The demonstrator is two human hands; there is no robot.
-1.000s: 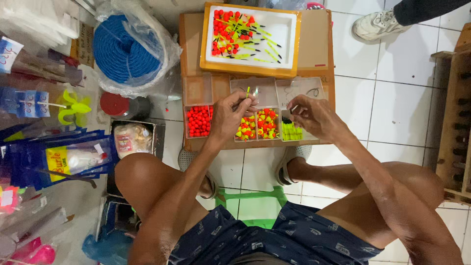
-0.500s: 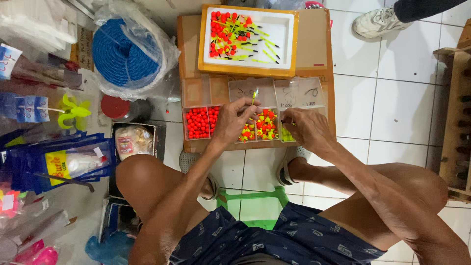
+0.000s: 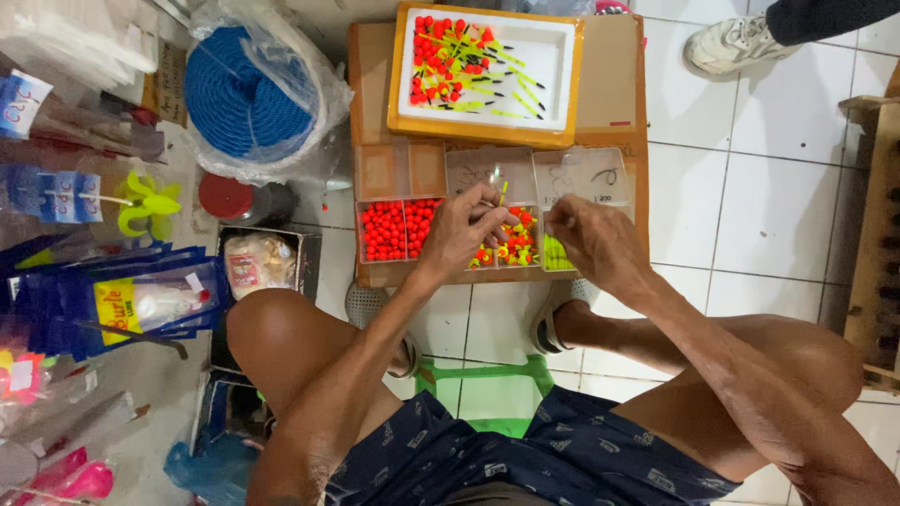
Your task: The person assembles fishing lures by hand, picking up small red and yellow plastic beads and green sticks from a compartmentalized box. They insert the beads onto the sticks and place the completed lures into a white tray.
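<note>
White floor tiles (image 3: 778,206) carry a cardboard box (image 3: 614,94) topped by a clear divided case (image 3: 562,178) and a white tray (image 3: 553,56) of floats. Left hand (image 3: 464,230) pinches a thin yellow float (image 3: 503,192) upright over the case's middle compartments; right hand (image 3: 600,244) hovers just beside, fingers curled narrow, grip unclear. Blue rope (image 3: 239,89) lies well left.

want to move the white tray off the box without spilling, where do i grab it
Grip the white tray by its orange rim, at the two short sides, one hand each, coming from above and outside. The floats lie loose inside, mostly toward its left half, so keep it level. Its near long edge sits close over the compartment box, leaving less room for fingers there.
</note>
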